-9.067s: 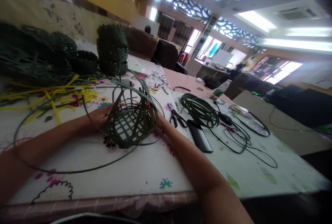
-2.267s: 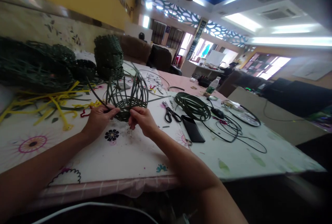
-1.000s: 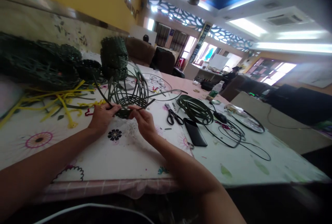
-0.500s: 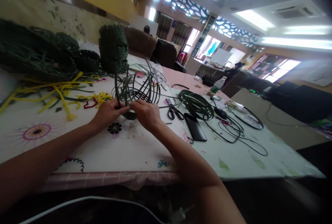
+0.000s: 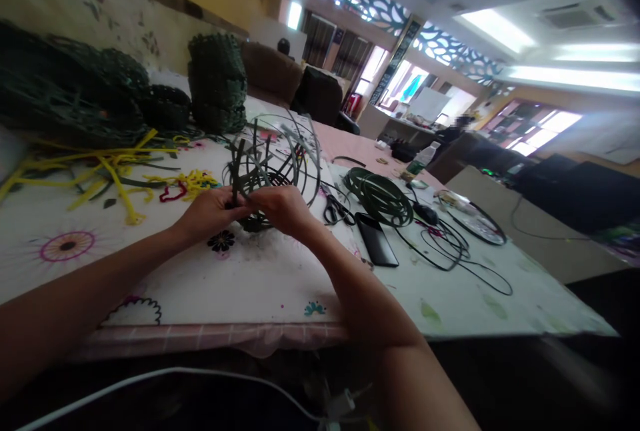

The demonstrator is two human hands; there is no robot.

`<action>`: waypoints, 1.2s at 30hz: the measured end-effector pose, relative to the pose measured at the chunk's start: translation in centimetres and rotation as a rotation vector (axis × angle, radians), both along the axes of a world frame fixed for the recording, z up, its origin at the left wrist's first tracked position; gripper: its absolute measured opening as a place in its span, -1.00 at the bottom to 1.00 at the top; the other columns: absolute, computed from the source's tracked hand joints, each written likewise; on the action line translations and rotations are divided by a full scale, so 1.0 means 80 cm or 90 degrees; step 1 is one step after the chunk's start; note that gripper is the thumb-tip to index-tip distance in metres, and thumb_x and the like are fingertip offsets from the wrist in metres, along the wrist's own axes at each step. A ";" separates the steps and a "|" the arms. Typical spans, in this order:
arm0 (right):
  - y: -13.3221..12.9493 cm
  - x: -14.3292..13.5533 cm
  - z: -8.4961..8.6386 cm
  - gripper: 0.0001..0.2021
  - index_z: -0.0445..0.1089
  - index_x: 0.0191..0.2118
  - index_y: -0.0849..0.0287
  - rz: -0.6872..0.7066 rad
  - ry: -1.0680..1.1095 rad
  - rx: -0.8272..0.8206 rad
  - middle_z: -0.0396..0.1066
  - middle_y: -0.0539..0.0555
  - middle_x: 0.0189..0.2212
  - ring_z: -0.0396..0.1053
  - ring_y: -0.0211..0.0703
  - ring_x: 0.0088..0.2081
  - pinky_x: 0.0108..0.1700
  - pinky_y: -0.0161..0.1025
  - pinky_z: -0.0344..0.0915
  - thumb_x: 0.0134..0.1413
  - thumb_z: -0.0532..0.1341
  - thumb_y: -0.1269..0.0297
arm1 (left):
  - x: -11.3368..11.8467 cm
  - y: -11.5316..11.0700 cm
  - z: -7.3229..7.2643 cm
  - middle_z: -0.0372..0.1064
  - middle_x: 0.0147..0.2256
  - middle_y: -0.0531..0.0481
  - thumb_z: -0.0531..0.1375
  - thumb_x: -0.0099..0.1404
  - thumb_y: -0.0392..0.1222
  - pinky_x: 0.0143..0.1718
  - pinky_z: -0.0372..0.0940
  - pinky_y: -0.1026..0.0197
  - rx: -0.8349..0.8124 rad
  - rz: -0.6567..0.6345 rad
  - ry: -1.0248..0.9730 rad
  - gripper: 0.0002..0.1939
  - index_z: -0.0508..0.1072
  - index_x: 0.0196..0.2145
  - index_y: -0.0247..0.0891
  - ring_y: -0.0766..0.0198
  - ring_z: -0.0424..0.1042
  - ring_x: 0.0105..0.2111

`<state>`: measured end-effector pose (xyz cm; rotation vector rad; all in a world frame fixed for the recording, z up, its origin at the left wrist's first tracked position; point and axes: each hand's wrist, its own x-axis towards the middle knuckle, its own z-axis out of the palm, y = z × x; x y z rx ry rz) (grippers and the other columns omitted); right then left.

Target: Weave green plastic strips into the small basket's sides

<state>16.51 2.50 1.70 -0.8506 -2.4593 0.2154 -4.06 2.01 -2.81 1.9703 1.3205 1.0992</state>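
A small, partly woven basket (image 5: 260, 174) of dark green strips stands on the patterned tablecloth, its loose strip ends curving up and outward. My left hand (image 5: 210, 211) is closed on its near left side, thumb and fingers pinching the strips. Close beside it, my right hand (image 5: 280, 208) has its fingers closed on the strips at the near rim. The fingertips of both hands nearly meet, and exactly which strip each one pinches is hidden. Under the hands shows the dark lower part of the basket.
Scissors (image 5: 337, 210), a black phone (image 5: 376, 241) and a coil of green strip (image 5: 380, 194) lie to the right, near a bottle (image 5: 424, 159). Yellow strips (image 5: 117, 184) lie left. Finished-looking woven baskets (image 5: 217, 84) stand behind. A white cable (image 5: 175, 371) hangs in front.
My right hand has turned slightly, its back now higher and its fingers nearer the left hand. The basket's loose strips have shifted and spread to the right. The view has tilted a little.
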 end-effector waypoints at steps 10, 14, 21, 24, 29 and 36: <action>-0.005 -0.004 -0.002 -0.57 0.21 -0.54 0.15 -0.126 0.109 -0.007 0.26 -0.06 -0.55 0.12 -0.33 -0.45 -0.34 -0.28 0.00 0.42 0.17 0.21 | 0.016 -0.011 -0.001 0.38 -0.50 0.07 0.45 0.00 0.01 -0.37 0.22 0.21 0.009 0.059 -0.102 -0.69 0.44 -0.53 -0.18 0.22 0.37 -0.42; -0.012 -0.005 0.004 -0.68 0.36 -0.45 0.14 -0.127 0.133 -0.006 0.39 0.00 -0.47 0.27 -0.27 -0.41 -0.27 -0.26 0.17 0.40 0.18 0.26 | 0.023 -0.015 0.003 0.32 -0.52 0.11 0.49 -0.05 -0.02 -0.38 0.17 0.20 0.024 0.133 -0.102 -0.61 0.34 -0.58 -0.19 0.27 0.30 -0.46; -0.039 0.019 0.021 -0.76 0.56 -0.11 0.09 -0.125 0.367 0.075 0.58 0.08 -0.26 0.51 -0.16 -0.25 -0.08 -0.17 0.42 0.41 0.14 0.18 | 0.005 -0.003 0.004 0.38 -0.50 0.09 0.50 -0.06 0.07 -0.37 0.22 0.20 -0.035 0.186 -0.253 -0.56 0.37 -0.49 -0.19 0.26 0.33 -0.45; -0.037 0.021 0.011 -0.77 0.58 -0.17 0.10 -0.161 0.363 0.027 0.58 0.06 -0.34 0.52 -0.16 -0.31 -0.13 -0.19 0.43 0.39 0.17 0.18 | 0.000 0.001 0.001 0.41 -0.47 0.07 0.51 -0.10 0.09 -0.33 0.26 0.18 -0.068 0.170 -0.323 -0.53 0.37 -0.45 -0.20 0.24 0.39 -0.42; -0.025 0.012 -0.010 -0.74 0.56 0.06 0.07 -0.235 0.211 -0.052 0.64 0.04 -0.33 0.57 -0.16 -0.34 -0.22 -0.28 0.40 0.36 0.21 0.25 | 0.000 0.001 -0.003 0.43 -0.45 0.08 0.52 -0.11 0.11 -0.30 0.29 0.18 -0.071 0.153 -0.349 -0.50 0.39 -0.43 -0.21 0.25 0.41 -0.41; -0.031 0.001 -0.012 -0.70 0.54 0.15 0.04 -0.374 0.052 0.040 0.69 0.09 -0.18 0.61 -0.12 -0.26 -0.25 -0.30 0.30 0.40 0.21 0.20 | -0.002 0.004 -0.005 0.43 -0.46 0.06 0.49 -0.04 0.14 -0.29 0.25 0.17 -0.057 0.143 -0.360 -0.57 0.45 -0.45 -0.20 0.25 0.37 -0.40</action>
